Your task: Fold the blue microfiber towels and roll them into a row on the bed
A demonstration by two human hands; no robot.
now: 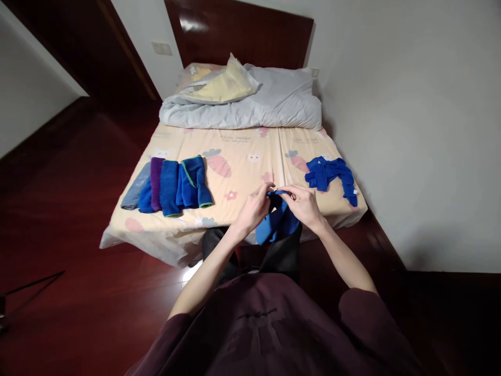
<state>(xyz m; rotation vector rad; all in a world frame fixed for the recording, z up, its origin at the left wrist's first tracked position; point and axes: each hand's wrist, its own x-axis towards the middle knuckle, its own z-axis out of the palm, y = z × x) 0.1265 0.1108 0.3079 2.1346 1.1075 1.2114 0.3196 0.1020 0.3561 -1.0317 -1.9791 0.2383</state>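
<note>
Between my hands, over the near edge of the bed, hangs a blue cloth [270, 227], its lower part drooping in loose folds above my knees. My left hand [255, 207] pinches its upper edge on one side. The fingers of my right hand [303, 204] are closed on the same edge, a short way to the right. To the left, on the sheet, a row of folded cloths [170, 188] lies side by side: grey, purple and several blue, some with green trim. A crumpled blue cloth [326, 173] with small white tags rests at the right.
The bed [242, 151] has a pale sheet printed with carrots and rabbits. A folded grey quilt [285, 102] lies by the dark headboard [242, 34], a pale yellow bag or cloth [227, 83] on top. The wall [410, 130] stands close at the right.
</note>
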